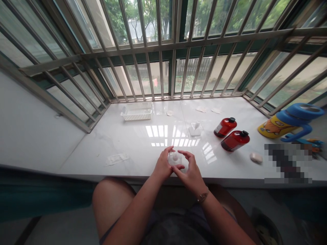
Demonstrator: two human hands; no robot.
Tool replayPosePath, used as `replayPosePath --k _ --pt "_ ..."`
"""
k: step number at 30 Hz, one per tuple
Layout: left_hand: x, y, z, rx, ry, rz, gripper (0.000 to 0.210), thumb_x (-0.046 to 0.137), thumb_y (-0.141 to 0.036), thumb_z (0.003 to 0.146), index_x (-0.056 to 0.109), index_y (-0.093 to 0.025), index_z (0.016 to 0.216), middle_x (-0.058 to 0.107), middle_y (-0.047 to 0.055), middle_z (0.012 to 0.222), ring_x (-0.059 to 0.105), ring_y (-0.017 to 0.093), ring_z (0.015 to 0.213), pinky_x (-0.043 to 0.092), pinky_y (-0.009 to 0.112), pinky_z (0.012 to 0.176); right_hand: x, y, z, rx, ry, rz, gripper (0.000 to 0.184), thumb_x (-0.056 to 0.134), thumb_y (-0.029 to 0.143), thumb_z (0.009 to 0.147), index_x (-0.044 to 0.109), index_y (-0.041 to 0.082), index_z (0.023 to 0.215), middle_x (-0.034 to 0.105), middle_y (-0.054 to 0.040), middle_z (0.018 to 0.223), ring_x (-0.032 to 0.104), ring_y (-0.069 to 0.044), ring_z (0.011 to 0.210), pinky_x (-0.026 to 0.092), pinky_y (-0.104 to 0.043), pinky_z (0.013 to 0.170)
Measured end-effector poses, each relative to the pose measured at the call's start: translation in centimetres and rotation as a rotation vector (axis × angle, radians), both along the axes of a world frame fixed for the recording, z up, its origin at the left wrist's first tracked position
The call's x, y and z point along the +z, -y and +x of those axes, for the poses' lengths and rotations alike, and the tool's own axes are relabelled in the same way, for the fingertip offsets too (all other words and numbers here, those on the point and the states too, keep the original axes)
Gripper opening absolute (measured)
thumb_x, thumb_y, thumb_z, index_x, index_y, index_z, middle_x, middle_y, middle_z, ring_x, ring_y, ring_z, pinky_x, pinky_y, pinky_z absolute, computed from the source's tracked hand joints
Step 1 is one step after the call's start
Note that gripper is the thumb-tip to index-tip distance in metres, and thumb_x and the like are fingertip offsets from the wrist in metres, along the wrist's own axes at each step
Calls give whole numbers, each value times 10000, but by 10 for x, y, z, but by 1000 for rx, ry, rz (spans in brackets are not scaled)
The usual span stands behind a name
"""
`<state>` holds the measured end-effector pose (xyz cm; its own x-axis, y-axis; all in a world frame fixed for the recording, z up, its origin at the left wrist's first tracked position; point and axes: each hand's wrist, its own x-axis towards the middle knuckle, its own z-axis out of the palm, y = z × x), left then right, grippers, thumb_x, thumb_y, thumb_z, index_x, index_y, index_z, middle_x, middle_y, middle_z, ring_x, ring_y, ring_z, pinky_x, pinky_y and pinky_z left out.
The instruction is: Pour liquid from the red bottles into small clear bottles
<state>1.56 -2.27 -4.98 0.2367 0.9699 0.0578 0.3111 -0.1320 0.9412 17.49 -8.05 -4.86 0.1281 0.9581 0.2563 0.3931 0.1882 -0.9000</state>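
My left hand [162,166] and my right hand [189,172] meet near the front edge of a white marble windowsill [127,139]. Together they hold a small clear plastic piece [175,158] with something white inside it. The fingers of both hands wrap its sides, so its lower part is hidden. A second small clear container [196,128] stands further back on the sill, just beyond my hands.
Two red bottles with black caps [225,126] [235,140] lie on their sides to the right. A white mesh basket [137,111] sits at the back left. A yellow and blue jug [288,123], a small white lump [255,157] and torn wrappers [117,158] also lie here. Window bars close the back.
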Motion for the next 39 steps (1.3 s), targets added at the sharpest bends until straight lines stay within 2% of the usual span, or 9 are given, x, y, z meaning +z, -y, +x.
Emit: replayPosePath --k 3,6,8,13,19,25,31,36,39 --pt "1 0 0 -2 0 -7 942 1003 -345 653 540 -257 1469 661 102 1381 648 315 1270 485 504 1151 0 2 0 80 -98 -23 681 728 447 940 388 267 1502 606 -160 1482 580 -323 1426 495 -568 1200" --pt "0 0 0 6 -24 -2 951 997 -317 648 534 -264 1477 663 85 1371 649 302 1266 489 490 1153 0 1 4 -39 -77 -34 547 723 476 941 456 256 1364 688 -107 1201 673 -304 1239 522 -562 1144" --pt "-1 0 -1 1 -40 6 948 988 -306 657 525 -270 1484 663 75 1370 651 293 1260 490 487 1156 0 0 6 -95 -59 -10 500 732 484 931 474 253 1292 673 -86 1133 680 -289 1179 513 -565 1149" --pt "-2 -1 -1 -2 -40 14 990 1019 -374 628 524 -262 1478 657 89 1394 630 302 1297 483 487 1171 1 1 0 39 -159 23 553 640 419 964 387 268 1432 604 -168 1490 550 -303 1456 441 -572 1233" --pt "-2 0 -1 -2 -41 26 930 980 -308 672 526 -271 1483 668 77 1371 653 291 1268 492 487 1164 -1 1 3 -74 -57 -2 454 661 404 954 441 255 1321 661 -90 1130 673 -281 1154 524 -561 1118" --pt "0 -1 -1 6 -29 17 976 1023 -345 618 541 -263 1463 672 85 1369 652 299 1272 489 494 1169 1 2 -7 30 -119 21 577 623 393 971 377 265 1477 582 -164 1505 559 -301 1450 475 -556 1218" --pt "-2 0 -1 4 -48 48 909 969 -293 676 532 -267 1473 674 71 1351 660 286 1249 503 484 1146 -2 0 -1 -108 -9 10 489 680 426 946 449 251 1340 659 -113 1192 672 -300 1191 554 -556 1094" --pt "-4 -1 -1 2 -44 30 951 991 -300 651 531 -277 1482 665 73 1380 652 295 1270 497 487 1158 -2 -5 3 8 -65 34 571 657 358 953 385 260 1446 611 -166 1463 598 -301 1390 499 -562 1183" --pt "-3 -1 -1 2 -38 25 970 1007 -304 628 534 -259 1473 661 86 1392 642 302 1288 483 489 1176 -6 -6 3 49 -66 -19 622 626 305 932 351 259 1488 652 -160 1412 615 -303 1376 563 -520 1098"
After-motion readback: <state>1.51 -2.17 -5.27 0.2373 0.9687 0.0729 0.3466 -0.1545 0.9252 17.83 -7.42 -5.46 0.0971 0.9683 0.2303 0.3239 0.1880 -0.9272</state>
